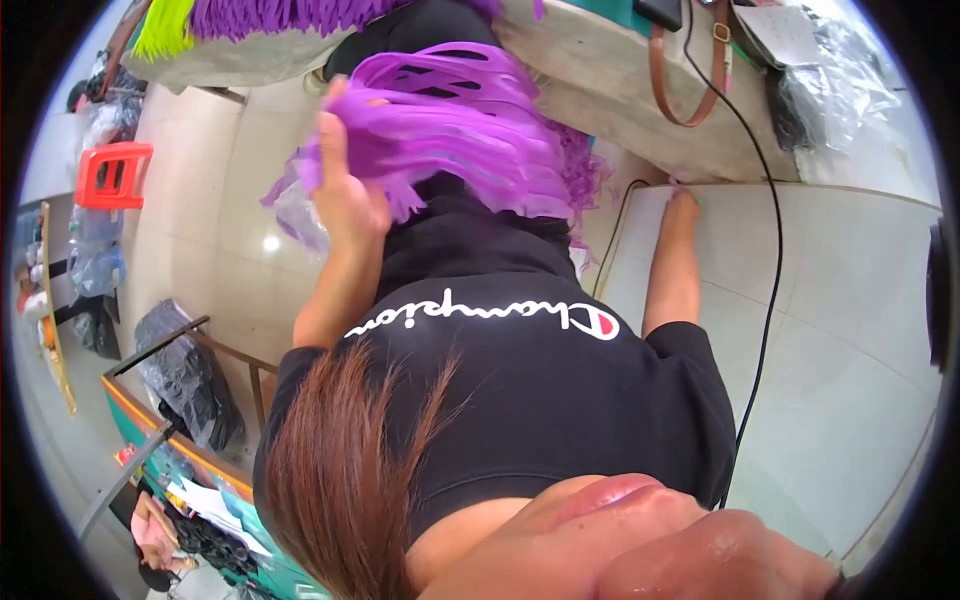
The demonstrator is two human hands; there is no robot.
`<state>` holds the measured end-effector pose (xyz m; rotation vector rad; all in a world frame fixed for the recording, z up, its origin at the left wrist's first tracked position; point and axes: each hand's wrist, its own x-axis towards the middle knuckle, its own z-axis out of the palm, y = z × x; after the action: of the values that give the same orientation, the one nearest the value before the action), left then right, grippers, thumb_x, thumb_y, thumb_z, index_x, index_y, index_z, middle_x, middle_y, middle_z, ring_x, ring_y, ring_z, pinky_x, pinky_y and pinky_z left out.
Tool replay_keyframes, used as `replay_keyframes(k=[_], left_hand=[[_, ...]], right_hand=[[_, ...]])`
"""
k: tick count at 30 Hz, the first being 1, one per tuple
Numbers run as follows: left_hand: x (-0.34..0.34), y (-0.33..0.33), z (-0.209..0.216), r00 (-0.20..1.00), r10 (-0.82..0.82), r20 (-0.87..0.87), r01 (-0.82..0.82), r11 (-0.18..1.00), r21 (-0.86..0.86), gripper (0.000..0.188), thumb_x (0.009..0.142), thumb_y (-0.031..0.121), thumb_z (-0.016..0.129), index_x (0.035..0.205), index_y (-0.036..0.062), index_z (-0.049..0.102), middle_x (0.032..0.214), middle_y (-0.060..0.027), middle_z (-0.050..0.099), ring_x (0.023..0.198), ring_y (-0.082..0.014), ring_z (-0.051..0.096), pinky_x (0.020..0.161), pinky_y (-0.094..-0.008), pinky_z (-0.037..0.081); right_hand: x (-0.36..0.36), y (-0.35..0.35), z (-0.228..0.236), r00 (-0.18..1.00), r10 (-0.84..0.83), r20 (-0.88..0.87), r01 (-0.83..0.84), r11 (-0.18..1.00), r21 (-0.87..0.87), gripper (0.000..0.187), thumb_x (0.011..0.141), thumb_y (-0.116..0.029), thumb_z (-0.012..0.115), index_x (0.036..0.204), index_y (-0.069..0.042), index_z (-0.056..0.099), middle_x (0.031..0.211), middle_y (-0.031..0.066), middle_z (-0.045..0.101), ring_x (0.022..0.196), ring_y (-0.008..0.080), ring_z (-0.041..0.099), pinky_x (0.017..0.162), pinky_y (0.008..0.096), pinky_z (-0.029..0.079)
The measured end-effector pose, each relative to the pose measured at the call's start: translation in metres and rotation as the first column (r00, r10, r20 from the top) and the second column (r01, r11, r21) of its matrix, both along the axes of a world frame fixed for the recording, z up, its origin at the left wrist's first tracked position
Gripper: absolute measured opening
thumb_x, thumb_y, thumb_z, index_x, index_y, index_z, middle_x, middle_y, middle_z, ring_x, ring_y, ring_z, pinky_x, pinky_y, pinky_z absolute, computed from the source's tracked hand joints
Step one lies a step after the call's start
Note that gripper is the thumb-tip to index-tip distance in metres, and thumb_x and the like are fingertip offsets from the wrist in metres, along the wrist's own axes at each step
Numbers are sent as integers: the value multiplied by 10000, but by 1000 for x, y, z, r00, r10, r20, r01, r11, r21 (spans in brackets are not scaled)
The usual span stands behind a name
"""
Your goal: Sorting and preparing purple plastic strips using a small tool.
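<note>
My left hand is closed around a bundle of long, soft purple strips, thumb on top and the other fingers mostly hidden behind it. The strips fan out across my lap, smeared by motion, and their fringed ends hang at both sides. On the right, my arm stretches away from my body, and my right hand is beside the edge of the pale tiled surface, below the draped table. It looks small there, and its fingers do not show clearly.
A cloth-draped table carries purple fringe and lime-green fringe. A brown strap and a black cable hang at right. A red stool stands left. Another person is at lower left.
</note>
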<state>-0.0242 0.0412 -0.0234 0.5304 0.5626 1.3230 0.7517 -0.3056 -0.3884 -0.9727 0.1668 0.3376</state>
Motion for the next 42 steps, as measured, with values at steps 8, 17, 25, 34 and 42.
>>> replay_keyframes(k=[8,17,25,34,42], left_hand=[[13,-25,32,861,-216,-460,282,956,78,656,862,32,609,1429,8,279,1325,-109,475,1149,-176,503,990,-300,376],[14,-38,47,835,-410,-367,469,880,83,823,787,-41,664,1459,31,194,1311,-88,459,1158,-166,478,985,-297,379],[21,-49,45,905,-304,-298,332,942,45,727,798,-37,663,1422,44,298,1201,-82,541,1068,-146,536,935,-276,428],[20,-49,38,915,-231,-331,291,946,145,729,808,-25,657,1431,51,286,1181,-67,548,1045,-130,535,918,-262,430],[22,-46,27,861,-154,-485,314,910,269,806,788,-1,685,1451,42,229,1363,-62,402,1148,-125,461,979,-278,382]], right_hand=[[-315,187,113,402,870,284,293,172,-941,264,853,-266,628,816,-7,595,721,117,632,707,182,608,633,361,487],[-527,248,360,299,756,582,-717,581,-386,182,945,-185,536,917,-7,559,913,98,578,769,152,558,740,275,463],[-589,256,389,246,748,617,-880,439,-182,172,932,-129,553,948,42,564,857,139,628,748,167,594,704,277,490],[-594,262,382,232,768,597,-880,427,-208,168,929,-120,558,958,45,575,860,121,629,768,161,617,684,263,499],[-587,270,388,15,478,878,-309,838,-450,67,878,-43,611,872,21,631,792,63,644,741,134,618,676,232,488]])
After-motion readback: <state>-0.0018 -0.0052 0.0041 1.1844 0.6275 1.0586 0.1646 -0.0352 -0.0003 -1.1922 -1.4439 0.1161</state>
